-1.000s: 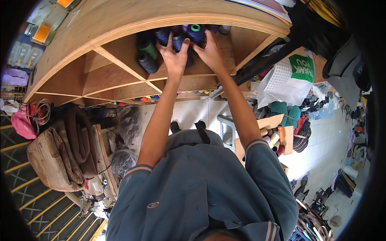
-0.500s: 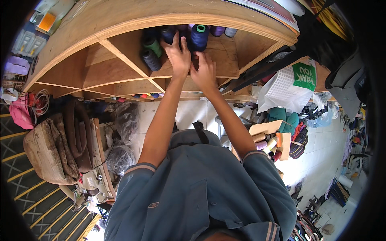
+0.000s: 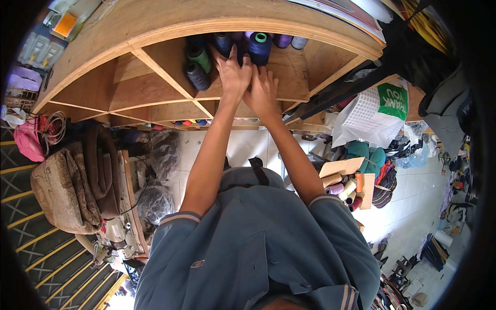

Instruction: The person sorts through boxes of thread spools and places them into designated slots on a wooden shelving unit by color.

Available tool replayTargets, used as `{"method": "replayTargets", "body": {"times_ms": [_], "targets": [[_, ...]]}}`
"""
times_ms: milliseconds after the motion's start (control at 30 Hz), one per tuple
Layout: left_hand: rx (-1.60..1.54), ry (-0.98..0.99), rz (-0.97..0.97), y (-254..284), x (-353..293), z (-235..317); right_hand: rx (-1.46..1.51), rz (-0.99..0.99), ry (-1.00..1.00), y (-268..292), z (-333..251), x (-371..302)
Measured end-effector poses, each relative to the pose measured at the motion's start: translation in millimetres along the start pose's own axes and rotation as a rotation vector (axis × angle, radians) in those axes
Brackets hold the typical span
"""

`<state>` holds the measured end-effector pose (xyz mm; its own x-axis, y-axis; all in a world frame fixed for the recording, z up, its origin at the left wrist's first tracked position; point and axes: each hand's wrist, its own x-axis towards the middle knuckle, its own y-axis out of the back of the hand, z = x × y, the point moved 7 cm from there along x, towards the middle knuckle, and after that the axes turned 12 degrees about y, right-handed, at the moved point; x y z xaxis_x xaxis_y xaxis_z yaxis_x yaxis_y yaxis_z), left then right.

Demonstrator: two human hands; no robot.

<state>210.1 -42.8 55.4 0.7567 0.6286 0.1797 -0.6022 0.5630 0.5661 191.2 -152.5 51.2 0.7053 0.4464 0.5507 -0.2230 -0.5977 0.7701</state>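
Observation:
Inside a wooden shelf compartment [image 3: 289, 85], both my hands are close together among cone spools of thread. My left hand [image 3: 233, 80] has its index finger stretched forward and its thumb apart, beside a dark blue thread spool [image 3: 223, 44]. Just right of it, my right hand [image 3: 262, 93] lies low over the compartment floor, fingers slightly bent and apart. Beyond its fingertips stands a navy thread spool [image 3: 259, 51] with a green top. A green thread spool [image 3: 199, 58] and a dark grey thread spool [image 3: 197, 76] stand left of my hands. What lies under my palms is hidden.
Purple [image 3: 282, 41] and grey [image 3: 298, 42] spools stand at the compartment's back right. Wooden dividers [image 3: 165, 75] border it. Below right is an open cardboard box [image 3: 368, 191] of thread spools; a white plastic bag [image 3: 361, 119] hangs nearby. Folded brown fabric [image 3: 67, 191] lies left.
My left hand has drawn back slightly from the dark blue spool and shifted right, closer to my right hand. The right hand has moved slightly down. The spools appear to stand as before.

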Motion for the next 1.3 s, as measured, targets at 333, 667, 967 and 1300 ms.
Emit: {"method": "replayTargets", "body": {"times_ms": [333,667,967,1300], "targets": [[0.074,-0.004,-0.124,32,-35,45,0.09,0.021,-0.195,2,7,12],[0.902,-0.361,-0.093,52,60,64,0.243,0.179,-0.268,-15,20,3],[1.133,-0.307,-0.383,25,79,65,0.497,0.275,-0.394,-6,27,-2],[1.014,-0.479,-0.281,12,111,34,1.356,0.284,-0.402,-24,25,-15]]}}
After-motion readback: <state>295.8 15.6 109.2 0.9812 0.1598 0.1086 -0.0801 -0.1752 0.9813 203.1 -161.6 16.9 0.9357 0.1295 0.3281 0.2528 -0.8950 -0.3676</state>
